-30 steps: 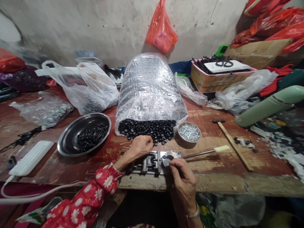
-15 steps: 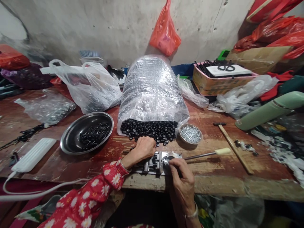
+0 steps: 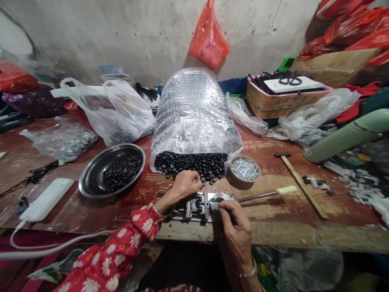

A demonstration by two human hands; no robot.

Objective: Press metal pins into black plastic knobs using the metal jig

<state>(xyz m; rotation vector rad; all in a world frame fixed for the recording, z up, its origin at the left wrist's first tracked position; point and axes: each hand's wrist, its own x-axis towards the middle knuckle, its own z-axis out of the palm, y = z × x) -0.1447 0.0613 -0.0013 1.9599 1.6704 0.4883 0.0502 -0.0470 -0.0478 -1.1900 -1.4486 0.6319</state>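
Note:
My left hand [image 3: 185, 182] is closed, fingertips down at the front edge of a heap of small round black plastic pieces [image 3: 194, 162] spilling from a clear plastic sack [image 3: 196, 109]. Whatever its fingers pinch is hidden. Below it, a metal clamping jig [image 3: 197, 207] with black parts in its jaws lies along the table's front edge. My right hand [image 3: 237, 225] has thumb and forefinger pinched together at the jig's right end; something small and shiny shows at the fingertips, too small to name. From that end runs a rod lever with a cream handle [image 3: 287, 190].
A bowl of metal screws or nails [image 3: 244, 169] stands right of the sack, a steel basin with black pieces [image 3: 91, 174] left. A hammer [image 3: 304, 186] and a green flask [image 3: 346, 136] lie at right. A white power strip [image 3: 48, 200] lies at far left.
My left hand has shifted slightly, still at the black pieces. The right hand remains pinched at the jig's right end. The camera view has moved a little.

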